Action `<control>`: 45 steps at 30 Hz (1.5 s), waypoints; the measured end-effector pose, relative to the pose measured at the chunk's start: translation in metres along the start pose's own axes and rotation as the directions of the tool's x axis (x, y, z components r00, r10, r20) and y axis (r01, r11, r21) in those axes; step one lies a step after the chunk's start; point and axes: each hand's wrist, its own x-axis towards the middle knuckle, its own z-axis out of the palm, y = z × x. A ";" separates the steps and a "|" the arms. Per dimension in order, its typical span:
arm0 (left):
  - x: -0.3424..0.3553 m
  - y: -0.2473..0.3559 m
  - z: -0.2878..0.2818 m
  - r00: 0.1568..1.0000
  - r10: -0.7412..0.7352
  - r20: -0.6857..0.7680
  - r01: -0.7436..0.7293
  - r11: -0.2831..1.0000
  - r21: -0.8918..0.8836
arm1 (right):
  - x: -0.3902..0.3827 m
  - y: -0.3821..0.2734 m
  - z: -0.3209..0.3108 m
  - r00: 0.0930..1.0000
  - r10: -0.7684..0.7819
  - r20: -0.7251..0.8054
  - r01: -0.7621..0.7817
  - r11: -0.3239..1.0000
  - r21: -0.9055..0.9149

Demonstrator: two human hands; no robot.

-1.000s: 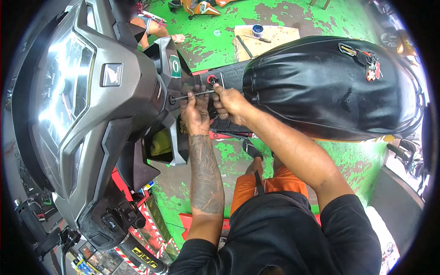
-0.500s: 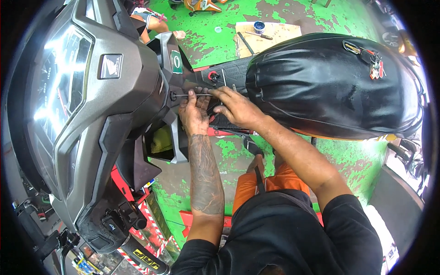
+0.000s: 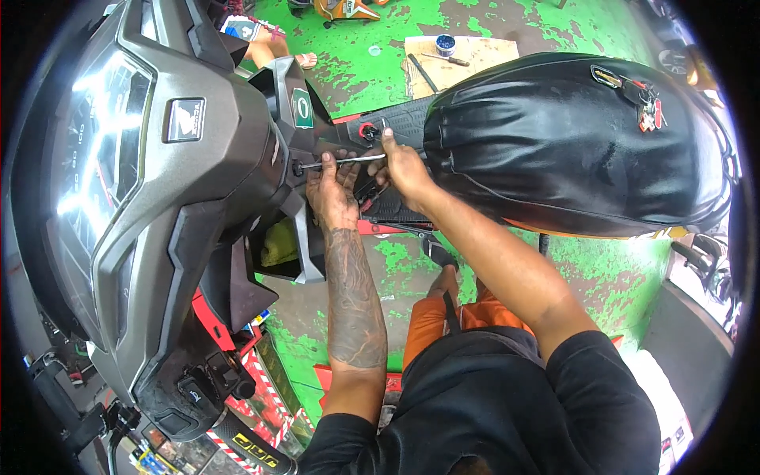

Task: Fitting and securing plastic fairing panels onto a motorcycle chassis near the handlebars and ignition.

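The left hand (image 3: pixel 333 188) is palm up ahead of the black seat (image 3: pixel 570 150), its thumb laid over a thin metal rod (image 3: pixel 364 159) and its fingers beneath, so that the rod is pinched between them. The right hand (image 3: pixel 404 170), nearer the seat's front end, has its fingers curled around the rod's other end with the thumb pointing up; that end is hidden in the grip. The rod lies ahead of the seat, reaching forward to a round black fitting (image 3: pixel 298 169) on the scooter's grey front panel (image 3: pixel 222 150). Under the hands, ahead of the seat, runs a dark ridged footboard (image 3: pixel 408 119), and a red ring (image 3: pixel 366 131) shows there just beside the right thumb. Further ahead of the seat, a greenish cloth (image 3: pixel 277 241) sits in an open compartment. Keys (image 3: pixel 651 115) lie on top of the seat, toward its rear. Past the seat's far side, a pale board (image 3: pixel 495 51) on the green floor (image 3: pixel 348 75) carries a blue tub (image 3: pixel 446 43) and a black bar (image 3: pixel 423 73).
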 end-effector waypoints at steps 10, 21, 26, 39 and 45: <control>0.006 -0.005 -0.002 0.999 -0.019 -0.031 0.017 0.998 -0.062 | -0.008 0.016 -0.009 0.821 -0.570 0.030 0.478 0.659 -0.581; 0.000 -0.018 -0.007 0.981 -0.109 0.160 0.127 0.986 -0.106 | -0.034 0.003 -0.016 0.883 -0.462 0.081 0.409 0.673 -0.616; -0.002 -0.017 -0.007 0.982 -0.125 0.140 0.137 0.988 -0.073 | -0.035 0.013 -0.026 0.647 -0.698 0.308 0.685 0.354 -0.636; 0.007 -0.012 0.004 0.989 -0.113 0.091 0.128 0.975 -0.183 | -0.012 -0.008 0.000 0.714 -0.700 0.019 0.573 0.568 -0.591; -0.002 -0.011 -0.001 0.989 -0.099 0.109 0.109 0.990 -0.092 | -0.015 0.004 -0.010 0.637 -0.756 0.152 0.695 0.479 -0.536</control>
